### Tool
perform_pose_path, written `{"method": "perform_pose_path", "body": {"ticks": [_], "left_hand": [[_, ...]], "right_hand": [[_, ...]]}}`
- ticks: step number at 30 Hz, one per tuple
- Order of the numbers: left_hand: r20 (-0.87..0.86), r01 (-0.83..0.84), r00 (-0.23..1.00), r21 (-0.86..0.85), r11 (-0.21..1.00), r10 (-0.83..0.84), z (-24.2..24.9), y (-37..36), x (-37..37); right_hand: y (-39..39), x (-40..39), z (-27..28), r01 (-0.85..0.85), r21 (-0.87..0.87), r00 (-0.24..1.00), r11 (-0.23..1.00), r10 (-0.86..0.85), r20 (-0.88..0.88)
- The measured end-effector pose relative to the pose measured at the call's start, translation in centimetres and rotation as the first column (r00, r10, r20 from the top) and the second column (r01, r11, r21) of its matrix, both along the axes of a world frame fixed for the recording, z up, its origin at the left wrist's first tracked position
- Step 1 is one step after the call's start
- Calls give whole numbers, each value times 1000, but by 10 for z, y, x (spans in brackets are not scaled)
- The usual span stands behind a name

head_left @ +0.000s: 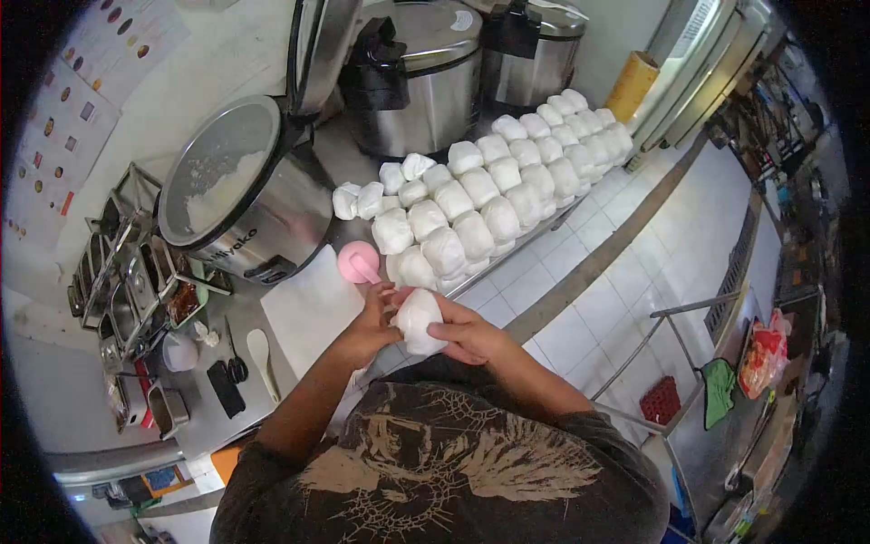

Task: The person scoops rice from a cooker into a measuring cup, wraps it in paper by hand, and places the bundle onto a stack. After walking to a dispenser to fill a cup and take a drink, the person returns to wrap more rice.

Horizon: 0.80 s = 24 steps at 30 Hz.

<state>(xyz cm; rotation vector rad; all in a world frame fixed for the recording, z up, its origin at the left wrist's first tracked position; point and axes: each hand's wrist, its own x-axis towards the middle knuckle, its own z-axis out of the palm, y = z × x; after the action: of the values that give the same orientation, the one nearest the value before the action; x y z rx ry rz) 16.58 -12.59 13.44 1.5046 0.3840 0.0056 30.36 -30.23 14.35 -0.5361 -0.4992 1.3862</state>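
A white wrapped packet (pixel 419 319), rounded and smooth, is held up in front of my shirt. My right hand (pixel 469 334) is closed around its right side, with the thumb across the front. At the packet's left edge, my left hand (pixel 370 325) has its fingers curled in against the wrapping. Just beyond my hands lies a pink scoop (pixel 359 263). Many similar white packets (pixel 478 186) are stacked in rows on the steel counter behind it. Sheets of white paper (pixel 313 308) lie to the left of my left forearm.
An open rice cooker (pixel 258 222) with white rice inside stands at left. Two closed cookers (pixel 426 100) (pixel 544 68) are behind the packets. A white spatula (pixel 261 363), black scissors (pixel 234 363) and metal containers (pixel 136 281) sit at left. A metal-framed rack (pixel 671 317) stands right.
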Motion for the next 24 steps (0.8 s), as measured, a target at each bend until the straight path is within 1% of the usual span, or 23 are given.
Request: {"method": "perform_pose_path", "body": {"ticks": [2, 3, 4, 6, 7, 9, 10, 11, 12, 13, 14, 15, 16, 17, 18, 19, 20, 21, 23, 24], "left_hand": [[-54, 84, 995, -9, 996, -84, 6, -5, 17], [-126, 42, 991, -50, 998, -48, 13, -10, 21], [-198, -7, 980, -89, 996, -11, 22, -15, 27], [-186, -117, 979, -186, 976, 82, 1, -15, 31], [-181, -205, 968, -160, 966, 175, -4, -17, 30], [-167, -373, 921, -116, 921, 352, -7, -23, 27], [-225, -434, 890, -149, 888, 397, -8, -24, 23], [-284, -496, 853, -179, 850, 438, -8, -24, 15], [-342, -557, 811, -204, 805, 474, -9, -24, 6], [-329, -597, 786, -185, 780, 524, -11, -27, -6], [-315, -636, 759, -167, 754, 570, -13, -31, -20], [-304, -665, 733, -131, 735, 609, -16, -36, -35], [-290, -694, 705, -97, 713, 647, -21, -41, -53], [-332, -764, 631, -113, 635, 701, -34, -43, -75], [-369, -828, 550, -124, 547, 749, -47, -46, -97], [-390, -868, 488, -126, 480, 781, -54, -51, -117], [-401, -893, 441, -101, 439, 803, -60, -58, -134], [-384, -900, 415, -43, 433, 825, -63, -67, -149], [-364, -879, 400, 108, 465, 841, -78, -90, -185], [-417, -858, 385, 168, 485, 824, -106, -105, -226]], "right_hand": [[-1, 11, 0, -75, 111, 994, 991, 84, -74], [-1, 16, 2, -51, 83, 997, 995, 56, -55], [-2, 27, 4, -2, 16, 996, 1000, 0, 87], [-1, 64, 11, 119, -93, 923, 989, -75, 378], [0, 89, 17, 257, -135, 792, 957, -129, 597], [12, 147, 15, 539, -165, 602, 826, -241, 761], [17, 185, -2, 652, 12, 402, 758, -359, 842], [18, 221, 6, 709, 75, 248, 701, -348, 904], [24, 264, -16, 771, 208, 162, 602, -501, 850], [21, 297, -10, 833, 137, 151, 535, -458, 876], [18, 336, -14, 875, 213, -22, 435, -404, 915], [12, 366, -8, 913, 239, -153, 330, -266, 952], [10, 390, -1, 930, 217, -105, 297, -350, 931], [8, 437, -17, 932, 250, -166, 263, -305, 938], [7, 457, -7, 920, 332, -282, 211, -235, 930], [6, 488, -12, 903, 402, -378, 152, -167, 911], [6, 528, -26, 936, 335, -319, 107, -141, 937], [1, 555, -30, 920, 377, -375, 105, -31, 926], [-7, 594, -44, 963, 253, -249, 97, -58, 967], [-10, 605, -51, 978, 188, -182, 94, -70, 981]]}}
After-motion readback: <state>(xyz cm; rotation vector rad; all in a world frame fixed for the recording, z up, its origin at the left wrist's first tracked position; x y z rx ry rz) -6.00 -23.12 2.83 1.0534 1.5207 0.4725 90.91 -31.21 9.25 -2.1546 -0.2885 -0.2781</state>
